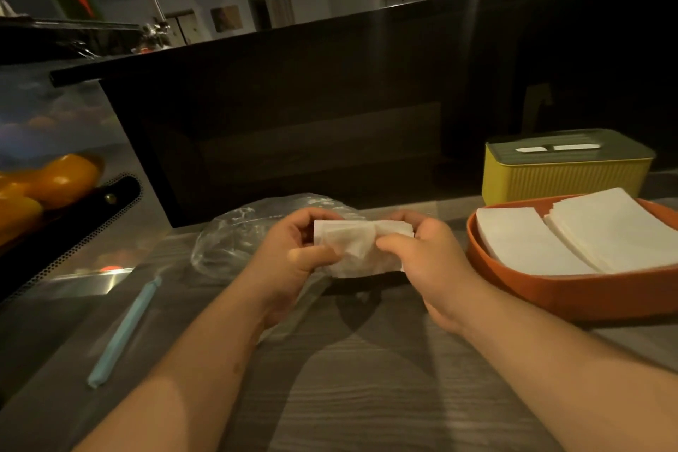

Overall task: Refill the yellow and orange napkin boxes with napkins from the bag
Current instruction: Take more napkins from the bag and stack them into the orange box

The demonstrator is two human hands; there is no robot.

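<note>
Head view. At 3 o'clock, the orange napkin box (pixel 572 294), lid off, holding two stacks of white napkins (pixel 521 242) side by side, the right-hand stack tilted against the left one. Just behind it at 2 o'clock, the yellow napkin box (pixel 561 176), grey-green lid on, a sliver of white showing in the slot. At centre, above the wooden table (pixel 367 396), a folded napkin bundle (pixel 357 242), long axis running 9 to 3 o'clock, roughly level. Pinched at its 9 o'clock end by the left hand (pixel 290 257) and at its 3 o'clock end by the right hand (pixel 422 253): thumbs on the near face, curled fingers behind. Crumpled clear bag (pixel 234 238) at 10 o'clock of the left hand, touching it. Blue stick (pixel 124 330) at 8 o'clock on the table.
</note>
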